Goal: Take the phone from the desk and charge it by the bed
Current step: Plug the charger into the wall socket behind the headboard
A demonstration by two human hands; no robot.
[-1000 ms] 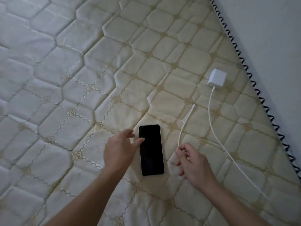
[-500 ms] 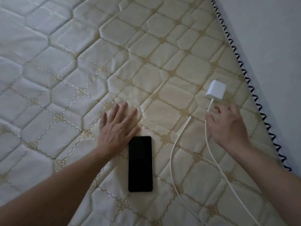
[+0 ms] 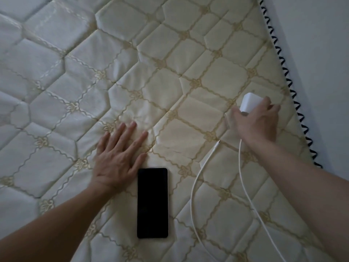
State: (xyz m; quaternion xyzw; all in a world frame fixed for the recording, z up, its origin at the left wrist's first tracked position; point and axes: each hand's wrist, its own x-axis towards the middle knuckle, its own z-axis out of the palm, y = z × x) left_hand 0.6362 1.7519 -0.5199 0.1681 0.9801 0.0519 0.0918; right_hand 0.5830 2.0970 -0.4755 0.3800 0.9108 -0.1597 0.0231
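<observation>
Two bare hands reach over a quilted cream mattress (image 3: 170, 63): the left hand (image 3: 118, 159) lies flat with fingers spread apart, just beside the top left corner of a black phone (image 3: 152, 202) lying screen up. The right hand (image 3: 255, 121) has its fingers clamped on a white charger block (image 3: 250, 103), near the mattress edge. Its white cable (image 3: 243, 188) loops across the mattress, the loose plug end (image 3: 217, 143) apart from the phone.

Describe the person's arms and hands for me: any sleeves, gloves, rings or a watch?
Both forearms are bare right to the frame edge, with no sleeves showing. The left hand and right hand wear no gloves, and no rings, watch or wristband are visible. The right hand's fingers are slightly motion-blurred.
</observation>
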